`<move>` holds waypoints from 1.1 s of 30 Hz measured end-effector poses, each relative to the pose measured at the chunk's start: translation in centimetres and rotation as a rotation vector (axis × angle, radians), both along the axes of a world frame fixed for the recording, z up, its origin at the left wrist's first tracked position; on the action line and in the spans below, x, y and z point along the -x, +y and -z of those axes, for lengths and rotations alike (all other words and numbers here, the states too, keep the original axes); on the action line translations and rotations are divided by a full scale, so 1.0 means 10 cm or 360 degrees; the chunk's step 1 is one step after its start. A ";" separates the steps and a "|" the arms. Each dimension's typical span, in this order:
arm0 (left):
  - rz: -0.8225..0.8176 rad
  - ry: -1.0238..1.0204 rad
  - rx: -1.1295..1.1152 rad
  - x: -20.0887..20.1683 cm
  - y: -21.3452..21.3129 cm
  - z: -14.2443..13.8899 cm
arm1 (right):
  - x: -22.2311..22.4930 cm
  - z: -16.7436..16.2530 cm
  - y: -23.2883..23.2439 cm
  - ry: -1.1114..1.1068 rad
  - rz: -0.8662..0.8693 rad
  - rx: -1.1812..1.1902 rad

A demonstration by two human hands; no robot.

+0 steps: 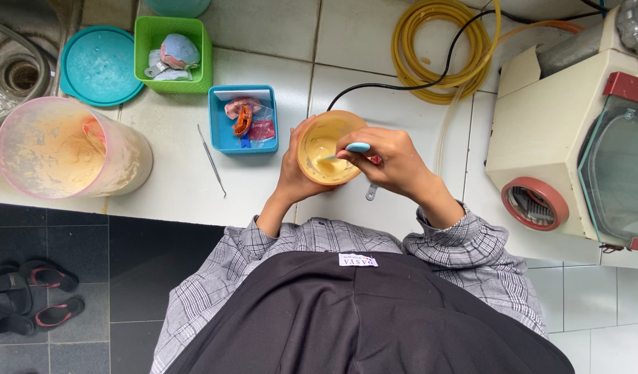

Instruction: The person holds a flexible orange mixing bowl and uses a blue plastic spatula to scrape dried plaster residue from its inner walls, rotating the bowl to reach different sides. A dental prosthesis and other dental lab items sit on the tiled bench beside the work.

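Right hand [392, 163] of mine is curled shut around a spatula [348, 152] with a pale blue handle, its blade dipping into the yellowish paste inside a small orange mixing bowl [326, 147]. My left hand [291, 173] cups that bowl from its left side, fingers wrapped round the wall and holding it just above the white tiled counter [180, 180]. A bit of metal shows under my right hand, perhaps another tool, though I cannot tell what it is.

Just left of the bowl sits a small blue tray [220, 136] holding orange and pink dental pieces in clear bags. A thin metal instrument [211, 159] lies on the tiles beside that tray. Further back stands a green basket [147, 64] with a pale cast in it, and next to it a round teal lid [99, 66]. Near the counter's left edge a large pink tub [63, 149] lies tilted on its side, smeared inside with yellowish residue. Behind it is the sink drain [18, 73].

Behind my hands a coiled yellow hose [440, 48] rests on the tiles, with a black cable [402, 84] running past it. Off to my right stands a cream-coloured machine [561, 138] with a round red port. On the dark floor at lower left lie black sandals [35, 294].
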State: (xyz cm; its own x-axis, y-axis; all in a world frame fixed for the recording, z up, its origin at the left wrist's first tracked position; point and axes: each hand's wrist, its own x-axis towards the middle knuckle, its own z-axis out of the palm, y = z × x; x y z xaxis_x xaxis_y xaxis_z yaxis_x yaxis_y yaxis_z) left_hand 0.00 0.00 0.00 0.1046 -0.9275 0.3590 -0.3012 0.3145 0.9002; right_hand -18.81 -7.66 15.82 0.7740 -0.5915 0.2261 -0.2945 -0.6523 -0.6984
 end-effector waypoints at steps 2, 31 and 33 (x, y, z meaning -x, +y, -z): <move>0.0043 0.0055 -0.0018 -0.03 -0.01 -0.06 | -0.04 -0.05 -0.05 0.0015 -0.0004 0.0054; -0.0346 -0.0392 0.0242 0.30 0.23 -0.23 | 0.60 0.71 0.45 -0.0890 0.1031 -0.1119; -0.0395 -0.0370 0.0286 0.35 0.25 -0.23 | 0.51 0.71 0.59 -0.0932 0.1093 -0.1215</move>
